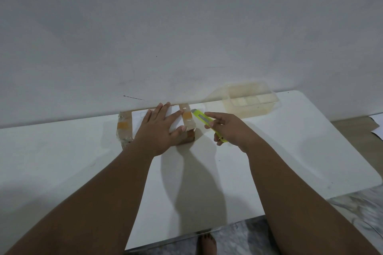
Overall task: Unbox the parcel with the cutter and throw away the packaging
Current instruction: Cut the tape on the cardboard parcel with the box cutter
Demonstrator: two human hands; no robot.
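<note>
Evidently the cutting step is starting: the left hand [159,130] lies flat, fingers spread, on the parcel [161,124] at the bench [62,161] back edge, while the right hand [228,130] grips the cutter [204,121] (tip near the taped right end). Next, slit that tape carefully; open room lies rightward.

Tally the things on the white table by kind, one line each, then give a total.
Parcel: 1
Yellow cutter: 1, held in the right hand
Clear plastic container: 1
Total: 3
The left hand lies flat on the parcel.
</note>
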